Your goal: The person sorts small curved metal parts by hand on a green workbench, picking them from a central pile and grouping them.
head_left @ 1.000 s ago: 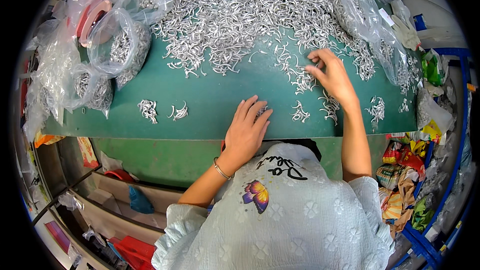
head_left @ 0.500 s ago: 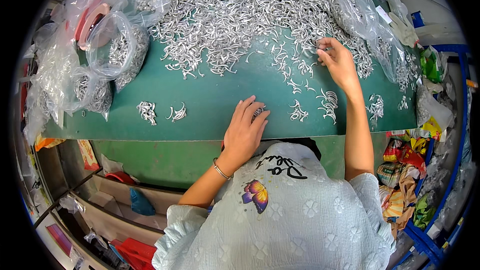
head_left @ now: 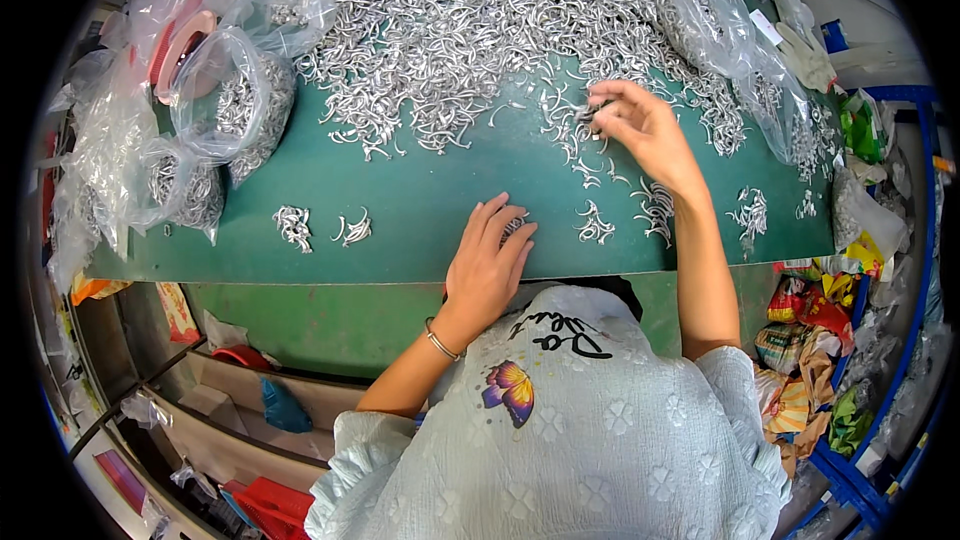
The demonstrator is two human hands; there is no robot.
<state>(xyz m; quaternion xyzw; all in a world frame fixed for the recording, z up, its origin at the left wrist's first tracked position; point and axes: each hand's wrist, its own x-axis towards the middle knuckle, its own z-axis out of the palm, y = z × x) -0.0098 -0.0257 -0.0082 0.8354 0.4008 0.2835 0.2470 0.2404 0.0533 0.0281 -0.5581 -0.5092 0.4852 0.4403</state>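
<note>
A large heap of small, curved silver metal pieces (head_left: 450, 50) covers the far part of the green table (head_left: 420, 200). My right hand (head_left: 640, 135) is over the heap's near edge, thumb and fingers curled together around a few small curved metal pieces, partly hidden by the fingers. My left hand (head_left: 488, 255) rests on the table near its front edge, fingers stretched out, beside and partly over a small cluster of the same pieces (head_left: 514, 228). Right of it are a small pile (head_left: 594, 224) and another pile (head_left: 655, 210) partly behind my right wrist.
More small piles lie at the left (head_left: 293, 227) and right (head_left: 750, 215). Clear plastic bags of metal pieces (head_left: 240, 110) stand on the left, and another bag (head_left: 705, 15) at the back right. Blue shelving (head_left: 925, 230) and colourful packets (head_left: 800, 315) are at the right.
My right hand has moved left along the near edge of the heap, its fingers now curled at metal pieces there. My left hand has stayed in place.
</note>
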